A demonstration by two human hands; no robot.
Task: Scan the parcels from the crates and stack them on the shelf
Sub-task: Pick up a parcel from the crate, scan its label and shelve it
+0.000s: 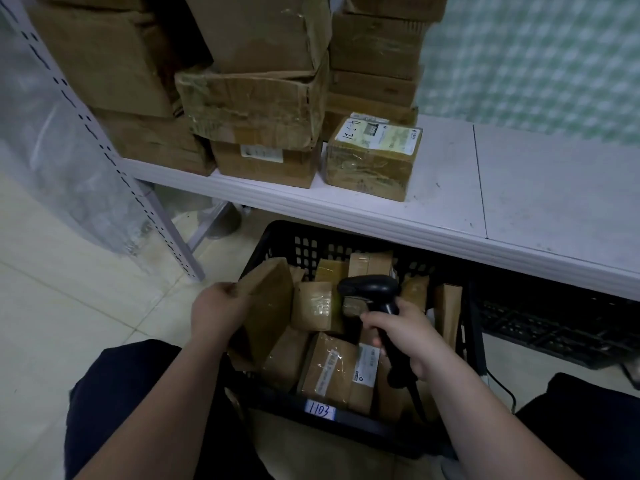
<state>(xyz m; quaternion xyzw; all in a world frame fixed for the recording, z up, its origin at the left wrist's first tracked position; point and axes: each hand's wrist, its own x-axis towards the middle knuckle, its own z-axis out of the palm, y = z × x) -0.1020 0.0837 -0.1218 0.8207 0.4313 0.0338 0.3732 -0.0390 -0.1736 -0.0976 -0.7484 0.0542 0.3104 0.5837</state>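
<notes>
A black plastic crate (277, 239) labelled 1103 sits on the floor under the white shelf (450, 209), filled with several brown cardboard parcels. My left hand (216, 315) grips the upper edge of a flat brown parcel (268, 306) tilted up at the crate's left side. My right hand (403, 336) holds a black barcode scanner (372, 289) by its handle, its head over the middle of the crate. A small taped parcel with a white label (372, 157) stands alone on the shelf, right of the stacks.
Stacked worn cardboard boxes (256, 98) fill the shelf's left and back. A white perforated shelf upright (114, 157) runs down the left, with clear plastic sheeting beside it. A second black crate (554, 327) lies under the shelf at right. My dark-trousered knees flank the crate.
</notes>
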